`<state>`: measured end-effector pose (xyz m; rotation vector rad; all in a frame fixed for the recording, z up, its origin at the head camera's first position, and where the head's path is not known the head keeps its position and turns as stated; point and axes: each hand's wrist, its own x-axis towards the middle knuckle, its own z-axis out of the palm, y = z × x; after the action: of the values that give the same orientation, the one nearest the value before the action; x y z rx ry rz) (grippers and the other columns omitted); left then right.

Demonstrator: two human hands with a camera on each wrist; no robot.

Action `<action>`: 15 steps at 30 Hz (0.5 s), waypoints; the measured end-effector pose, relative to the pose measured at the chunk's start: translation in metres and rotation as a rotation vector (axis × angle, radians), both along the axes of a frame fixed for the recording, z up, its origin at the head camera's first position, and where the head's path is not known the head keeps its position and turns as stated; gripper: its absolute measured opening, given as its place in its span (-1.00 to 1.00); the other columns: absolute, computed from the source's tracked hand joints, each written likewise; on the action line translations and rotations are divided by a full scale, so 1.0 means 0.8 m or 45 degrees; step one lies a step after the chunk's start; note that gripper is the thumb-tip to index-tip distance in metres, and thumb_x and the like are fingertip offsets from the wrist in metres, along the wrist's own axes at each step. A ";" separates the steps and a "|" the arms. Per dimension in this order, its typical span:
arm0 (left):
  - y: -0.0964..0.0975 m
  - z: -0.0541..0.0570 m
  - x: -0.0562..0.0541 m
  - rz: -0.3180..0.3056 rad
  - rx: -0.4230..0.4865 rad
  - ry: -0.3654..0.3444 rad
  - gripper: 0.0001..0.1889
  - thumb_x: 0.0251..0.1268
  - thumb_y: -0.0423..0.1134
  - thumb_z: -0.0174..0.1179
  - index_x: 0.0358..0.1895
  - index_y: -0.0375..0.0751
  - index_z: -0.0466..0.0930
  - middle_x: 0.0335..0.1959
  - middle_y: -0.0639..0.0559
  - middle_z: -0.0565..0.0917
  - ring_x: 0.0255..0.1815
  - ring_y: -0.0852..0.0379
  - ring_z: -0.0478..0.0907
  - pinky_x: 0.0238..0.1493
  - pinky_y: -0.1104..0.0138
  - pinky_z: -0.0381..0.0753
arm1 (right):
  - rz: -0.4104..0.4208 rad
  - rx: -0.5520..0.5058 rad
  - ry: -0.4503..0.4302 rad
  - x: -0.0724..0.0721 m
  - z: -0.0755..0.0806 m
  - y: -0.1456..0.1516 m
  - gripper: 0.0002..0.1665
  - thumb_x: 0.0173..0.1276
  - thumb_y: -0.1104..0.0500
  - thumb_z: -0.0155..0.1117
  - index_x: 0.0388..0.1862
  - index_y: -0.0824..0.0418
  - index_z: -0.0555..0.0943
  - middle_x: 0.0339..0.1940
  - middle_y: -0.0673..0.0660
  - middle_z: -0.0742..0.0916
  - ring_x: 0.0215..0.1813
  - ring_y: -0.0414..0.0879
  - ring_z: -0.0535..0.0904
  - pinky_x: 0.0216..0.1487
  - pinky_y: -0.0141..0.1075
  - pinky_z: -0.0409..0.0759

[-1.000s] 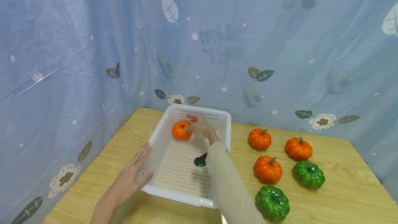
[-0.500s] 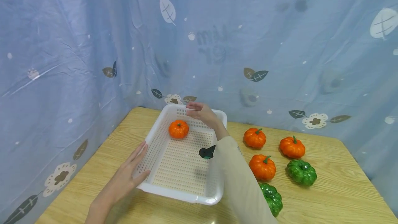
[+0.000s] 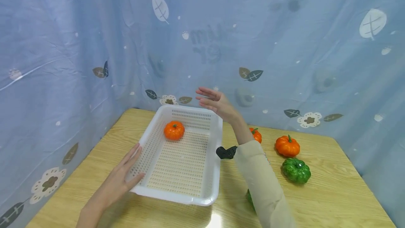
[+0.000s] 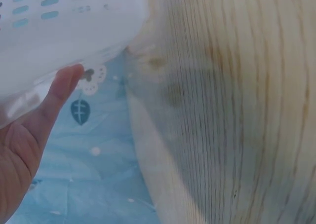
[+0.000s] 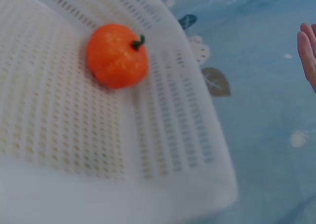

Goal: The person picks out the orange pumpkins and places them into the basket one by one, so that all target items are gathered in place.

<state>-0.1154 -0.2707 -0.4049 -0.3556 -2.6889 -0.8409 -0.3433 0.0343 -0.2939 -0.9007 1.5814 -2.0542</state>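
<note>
One orange pumpkin (image 3: 174,130) rests inside the white basket (image 3: 178,166), near its far left corner. The right hand (image 3: 218,105), empty, fingers loosely spread, has risen from beside the pumpkin; the left hand (image 3: 120,177), fingers straight, stays against the basket's left side.

From my console I read the white rectangular slotted plastic basket (image 3: 171,195) as smooth. At its 11 o'clock, the round orange plastic-looking pumpkin (image 3: 174,130) is glossy; out at 3, a lobed green plastic-looking pumpkin (image 3: 296,171) shines too. The pale grained wooden tabletop (image 3: 332,192) glares at 5; the blue leaf-printed curtain (image 3: 221,17) at 12 looks faintly shiny; the cream cloth sleeve (image 3: 265,185) at 4, matt.
</note>
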 end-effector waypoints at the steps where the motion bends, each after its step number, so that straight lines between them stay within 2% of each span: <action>1: -0.001 0.000 0.000 -0.002 -0.003 0.009 -0.20 0.23 -0.17 0.28 0.48 -0.26 0.09 0.53 -0.09 0.05 0.40 -0.33 0.13 0.19 -0.25 0.26 | -0.004 0.015 0.028 0.002 0.002 0.005 -0.38 0.42 0.49 -0.06 0.45 0.39 0.17 0.43 0.35 0.33 0.41 0.18 0.27 0.30 -0.18 0.41; 7: -0.003 0.001 0.002 -0.009 -0.001 0.034 -0.20 0.23 -0.17 0.28 0.48 -0.26 0.10 0.54 -0.05 0.04 0.42 -0.29 0.12 0.18 -0.26 0.27 | -0.058 0.155 0.130 0.017 0.004 0.043 -0.36 0.40 0.41 0.08 0.45 0.29 0.25 0.42 0.30 0.37 0.37 0.16 0.34 0.31 -0.19 0.40; 10: -0.002 0.000 0.002 -0.011 0.004 0.027 -0.21 0.23 -0.17 0.28 0.47 -0.27 0.11 0.54 -0.03 0.03 0.42 -0.29 0.12 0.38 0.04 0.17 | -0.095 0.273 0.191 0.027 0.000 0.065 -0.35 0.39 0.34 0.16 0.44 0.22 0.29 0.39 0.20 0.44 0.36 0.12 0.37 0.28 -0.25 0.43; 11: -0.002 -0.001 0.002 -0.015 0.005 0.030 -0.21 0.23 -0.17 0.28 0.47 -0.28 0.11 0.54 -0.03 0.03 0.42 -0.29 0.12 0.41 0.18 0.11 | -0.101 0.302 0.206 0.030 -0.002 0.073 -0.35 0.38 0.32 0.18 0.44 0.21 0.29 0.38 0.16 0.46 0.35 0.11 0.38 0.27 -0.26 0.44; 13: -0.001 -0.001 0.002 -0.011 0.001 0.027 -0.21 0.24 -0.16 0.27 0.47 -0.28 0.10 0.54 -0.03 0.03 0.43 -0.26 0.10 0.41 0.34 0.02 | -0.110 0.341 0.233 0.038 -0.005 0.087 -0.35 0.38 0.29 0.20 0.43 0.19 0.31 0.36 0.13 0.49 0.34 0.09 0.40 0.25 -0.27 0.46; 15: -0.001 -0.001 0.003 -0.009 -0.003 0.037 -0.21 0.24 -0.16 0.27 0.47 -0.27 0.10 0.54 -0.04 0.04 0.44 -0.23 0.10 0.41 0.31 0.04 | -0.098 0.344 0.245 0.045 -0.006 0.101 -0.35 0.38 0.30 0.19 0.43 0.21 0.30 0.35 0.13 0.49 0.34 0.14 0.39 0.24 -0.24 0.47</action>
<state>-0.1133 -0.2714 -0.4055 -0.3749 -2.6634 -0.8286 -0.3075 0.1150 -0.2991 -0.9710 1.9667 -1.7874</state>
